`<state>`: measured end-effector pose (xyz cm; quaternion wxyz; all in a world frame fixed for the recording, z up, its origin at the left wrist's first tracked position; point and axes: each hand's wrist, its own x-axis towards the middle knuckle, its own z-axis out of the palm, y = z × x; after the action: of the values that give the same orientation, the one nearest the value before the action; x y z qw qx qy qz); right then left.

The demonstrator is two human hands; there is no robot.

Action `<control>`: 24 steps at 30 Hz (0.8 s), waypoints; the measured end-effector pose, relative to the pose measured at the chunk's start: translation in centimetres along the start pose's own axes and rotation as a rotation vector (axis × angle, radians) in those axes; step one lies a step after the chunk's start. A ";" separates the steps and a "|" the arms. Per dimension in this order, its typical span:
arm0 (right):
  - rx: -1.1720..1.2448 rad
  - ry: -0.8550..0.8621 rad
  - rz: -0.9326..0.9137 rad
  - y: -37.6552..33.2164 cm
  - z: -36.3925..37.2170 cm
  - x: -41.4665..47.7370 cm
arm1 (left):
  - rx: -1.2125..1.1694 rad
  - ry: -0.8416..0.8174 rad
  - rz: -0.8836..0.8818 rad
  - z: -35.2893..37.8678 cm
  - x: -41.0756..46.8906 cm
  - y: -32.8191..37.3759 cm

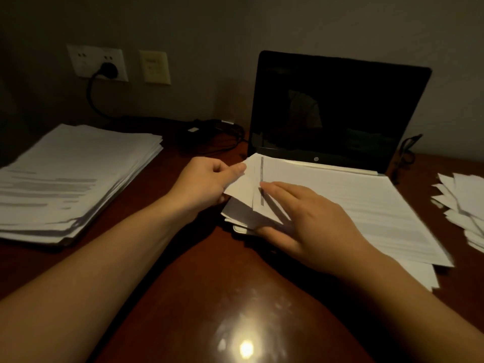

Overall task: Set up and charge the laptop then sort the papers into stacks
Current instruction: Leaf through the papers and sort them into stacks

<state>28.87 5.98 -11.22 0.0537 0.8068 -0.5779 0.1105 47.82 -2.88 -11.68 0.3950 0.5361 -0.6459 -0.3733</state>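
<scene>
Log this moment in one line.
phase: sorting | left hand: pinches top sheet corner | right hand: flat on middle pile | laptop: open, screen dark | plug: in wall socket

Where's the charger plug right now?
In the head view, the black plug sits in the wall socket at upper left, above the tall paper stack.

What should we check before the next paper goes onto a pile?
1. Black plug sits in the white wall socket: ok.
2. Open black laptop is charging: cannot tell, screen dark.
3. Left hand pinches a corner of the white sheets lying on the laptop: ok.
4. Only one sheet pinched: cannot tell.
5. Right hand rests flat on those sheets: ok.
6. White paper pile at right squared up: not ok.
</scene>
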 end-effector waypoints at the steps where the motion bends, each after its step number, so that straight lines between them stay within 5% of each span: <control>1: -0.009 -0.002 0.004 0.1 0.1 0.0 | 0.005 -0.015 0.000 0.1 0.0 0.0; 5: -0.014 0.008 0.042 0.6 0.2 0.2 | -0.047 -0.079 -0.013 0.2 0.1 0.4; 13: -0.026 0.001 0.129 1.4 -0.1 0.2 | 0.686 -0.166 -0.023 0.6 0.1 -0.7; 20: -0.088 -0.077 0.085 0.7 -1.4 0.1 | 0.443 -0.189 -0.014 -0.5 0.3 -0.3; 24: -0.118 -0.070 0.081 0.5 -1.9 0.1 | 0.554 -0.129 0.038 -1.5 0.5 -0.4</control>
<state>28.21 6.09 -9.37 0.0767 0.7816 -0.6170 0.0500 49.33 -3.54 -11.36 0.1985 0.5865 -0.7571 -0.2084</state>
